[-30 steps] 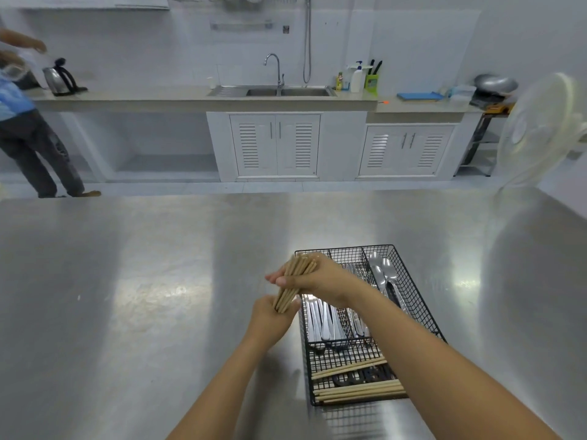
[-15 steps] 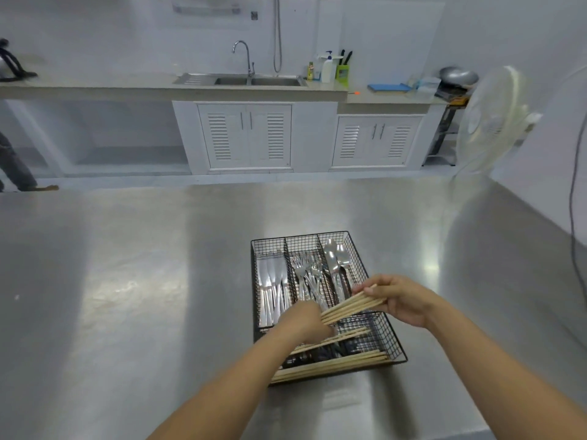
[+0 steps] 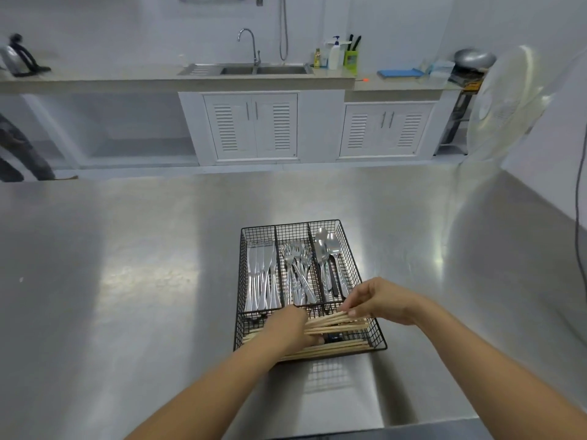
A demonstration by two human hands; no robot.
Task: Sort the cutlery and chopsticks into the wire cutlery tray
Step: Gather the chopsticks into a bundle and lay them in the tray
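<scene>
A black wire cutlery tray (image 3: 349, 246) sits on the steel table. Knives (image 3: 260, 277) fill its left slot, forks (image 3: 297, 274) the middle one, spoons (image 3: 327, 255) the right one. The cross compartment at the near end holds wooden chopsticks (image 3: 330, 347). Both hands grip one bundle of chopsticks (image 3: 330, 323) lying crosswise low in that compartment. My left hand (image 3: 290, 325) is shut on its left part; my right hand (image 3: 378, 301) pinches its right end. The bundle's left end is hidden under my left hand.
The steel table (image 3: 143, 281) spreads wide to the left and behind the tray. A white fan (image 3: 505, 103) stands at the far right, with a dark cable (image 3: 579, 173) hanging beside it. A person's legs (image 3: 19, 154) show at far left by the sink counter (image 3: 254, 74).
Both hands carried the chopstick bundle from upright, left of the tray, over to the tray's near compartment and lowered it flat there. The camera view shifted, so the tray appears more centred.
</scene>
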